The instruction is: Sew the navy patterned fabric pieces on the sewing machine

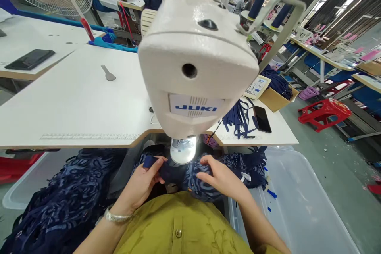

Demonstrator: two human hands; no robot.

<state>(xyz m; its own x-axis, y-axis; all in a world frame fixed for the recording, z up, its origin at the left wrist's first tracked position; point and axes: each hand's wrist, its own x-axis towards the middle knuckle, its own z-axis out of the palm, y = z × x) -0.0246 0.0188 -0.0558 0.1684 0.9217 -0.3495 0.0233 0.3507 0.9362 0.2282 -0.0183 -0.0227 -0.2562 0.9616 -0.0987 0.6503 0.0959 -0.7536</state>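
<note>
A dark blue patterned fabric piece [205,182] lies across my lap, below the head of a white sewing machine [196,67]. My left hand [145,182] pinches a plain navy edge of this fabric, left of the machine's shiny metal plate [183,151]. To the right of that plate, my right hand [218,174] rests over the patterned part with thumb and forefinger apart. A small white label [245,176] shows on the fabric beyond my right wrist. The needle area is hidden behind the machine head.
A heap of patterned navy fabric [68,190] fills the left side. A translucent plastic bin [300,194] with blue scraps stands at right. On the white table [74,103] are navy straps [238,119] and a phone [262,119]. A red stool [324,113] stands farther right.
</note>
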